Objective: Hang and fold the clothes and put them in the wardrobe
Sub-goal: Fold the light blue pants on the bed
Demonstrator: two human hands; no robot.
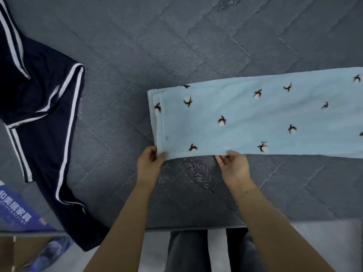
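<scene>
A light blue fleece garment point(255, 116) with small dark bird prints lies folded lengthwise on the grey quilted bed point(157, 46), running off the right edge of the view. My left hand point(150, 163) pinches its near left corner. My right hand point(233, 166) pinches the near edge a little further right. A navy garment with white stripes point(45, 114) lies spread at the left, one leg hanging over the bed's near edge.
The bed's near edge runs just in front of my legs point(206, 250). A blue printed bag point(17, 211) and a cardboard box point(17, 250) sit at the lower left. A leaf embroidery point(198, 173) marks the quilt between my hands.
</scene>
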